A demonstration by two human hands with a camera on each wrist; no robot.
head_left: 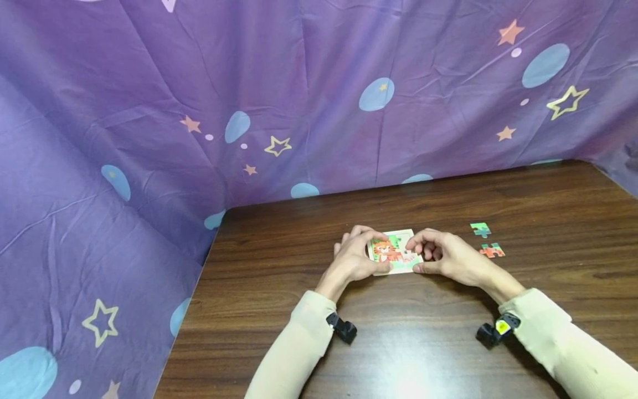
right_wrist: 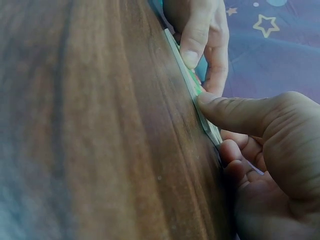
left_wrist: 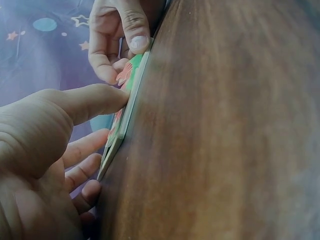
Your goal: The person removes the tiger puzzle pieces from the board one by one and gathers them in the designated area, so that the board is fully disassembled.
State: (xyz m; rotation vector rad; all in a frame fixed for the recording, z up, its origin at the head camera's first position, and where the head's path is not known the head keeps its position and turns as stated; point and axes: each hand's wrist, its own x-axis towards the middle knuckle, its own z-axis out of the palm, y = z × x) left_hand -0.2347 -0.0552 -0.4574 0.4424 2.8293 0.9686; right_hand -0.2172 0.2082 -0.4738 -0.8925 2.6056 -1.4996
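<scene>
A small jigsaw puzzle board lies on the table, with an orange animal picture on green and a pale, bare patch toward its upper right. My left hand grips the board's left side, its thumb on the near edge and its fingers around the far left corner. At the right side, my right hand holds the board, thumb at the near right corner and fingers curled. In the right wrist view that thumb presses the frame of the board. Whether a loose piece sits under the right fingertips is hidden.
Two loose jigsaw pieces lie right of the right hand: a green and teal piece and an orange and green piece. The brown wooden table meets a purple star-patterned cloth behind and at left.
</scene>
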